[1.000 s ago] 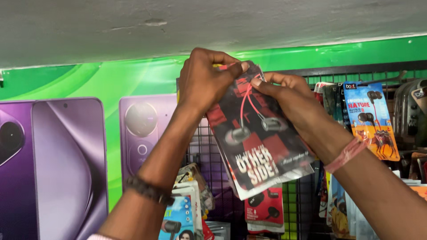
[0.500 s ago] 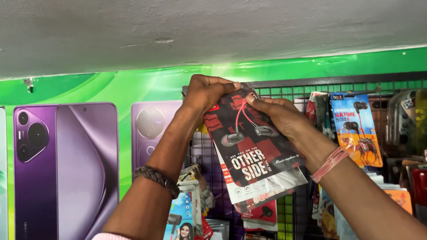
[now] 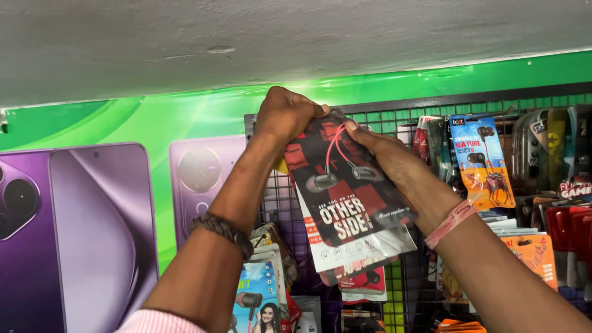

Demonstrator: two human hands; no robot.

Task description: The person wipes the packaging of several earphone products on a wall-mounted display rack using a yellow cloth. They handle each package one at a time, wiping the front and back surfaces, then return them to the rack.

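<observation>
Left hand (image 3: 285, 114) closed over top edge of earphone pack (image 3: 345, 191). Right hand (image 3: 388, 154) pinches pack's upper right side, fingers pressed together. Pack held high, tilted, against wire rack (image 3: 394, 111). More packs (image 3: 484, 163) hang right; purple phone poster (image 3: 92, 234) left.

The left hand (image 3: 287, 117) is closing into a tighter fist over the top corner of the earphone packet (image 3: 348, 197), knuckles now bunched where a second ago the fingers were spread across the card. The right hand (image 3: 394, 163) has slid down, sitting beside the packet's upper edge instead of over it. The packet swings more upright, and its clear lower flap shows beneath the dark card.
</observation>
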